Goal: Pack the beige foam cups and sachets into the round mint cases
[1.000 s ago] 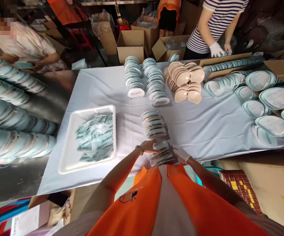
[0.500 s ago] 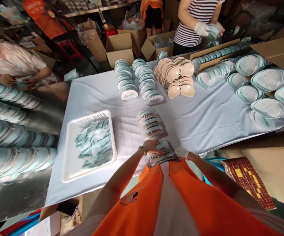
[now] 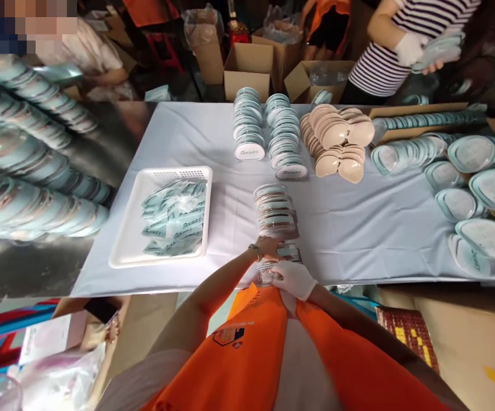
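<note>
A short row of oval light-green packs in clear plastic (image 3: 289, 252) lies at the table's near edge, close to my body. My left hand (image 3: 268, 248), bare with a bracelet at the wrist, is closed over the far part of this row; its fingertips are partly hidden. My right hand (image 3: 295, 279), in a white glove, has its fingers curled on the near end of the same packs. Just beyond my left hand stands another row of oval packs (image 3: 274, 208).
A white basket (image 3: 121, 242) with printed sachets is at the left. Two rows of oval packs (image 3: 249, 151), beige twin-lobed pieces (image 3: 347, 134) and more packs (image 3: 457, 204) stand farther back and right. Two co-workers' arms show across the table and at the far left.
My right hand has come from beside the near packs onto them. My left hand has shifted to their far part. The view has turned left; a co-worker across has raised some packs.
</note>
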Motion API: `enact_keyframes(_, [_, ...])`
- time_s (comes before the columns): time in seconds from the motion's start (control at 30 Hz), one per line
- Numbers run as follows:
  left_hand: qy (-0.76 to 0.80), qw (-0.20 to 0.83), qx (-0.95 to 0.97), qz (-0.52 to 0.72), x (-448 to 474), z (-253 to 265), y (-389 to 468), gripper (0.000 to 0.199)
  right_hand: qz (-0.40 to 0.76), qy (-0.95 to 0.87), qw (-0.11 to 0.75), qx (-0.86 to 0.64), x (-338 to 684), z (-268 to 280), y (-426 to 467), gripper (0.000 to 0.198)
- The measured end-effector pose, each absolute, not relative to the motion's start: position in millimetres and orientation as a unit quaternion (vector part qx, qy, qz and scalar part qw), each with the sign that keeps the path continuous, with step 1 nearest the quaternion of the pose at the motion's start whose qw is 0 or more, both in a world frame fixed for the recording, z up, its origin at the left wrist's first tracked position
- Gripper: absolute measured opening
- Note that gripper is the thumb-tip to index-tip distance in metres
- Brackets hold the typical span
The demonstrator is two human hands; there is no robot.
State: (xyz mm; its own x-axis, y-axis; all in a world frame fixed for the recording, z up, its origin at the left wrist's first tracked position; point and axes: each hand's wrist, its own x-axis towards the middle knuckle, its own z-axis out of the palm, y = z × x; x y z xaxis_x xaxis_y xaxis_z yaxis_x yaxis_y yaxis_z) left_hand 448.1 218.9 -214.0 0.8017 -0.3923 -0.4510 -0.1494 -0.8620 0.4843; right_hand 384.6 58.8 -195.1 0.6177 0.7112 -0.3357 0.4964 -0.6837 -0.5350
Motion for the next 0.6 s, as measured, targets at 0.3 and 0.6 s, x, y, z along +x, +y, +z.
enact_keyframes(0.3, [-0.079, 0.24, 0.929, -0.27, 461, -197, 218, 0.061, 0.236, -0.429, 0.023, -0.871, 419, -196, 21, 0.033])
enact_keyframes(0.6, [0.303, 0.494, 0.808, 0.108, 355, -192, 222, 0.048, 0.054, -0.458, 0.263, -0.847, 493, -219, 5, 0.024])
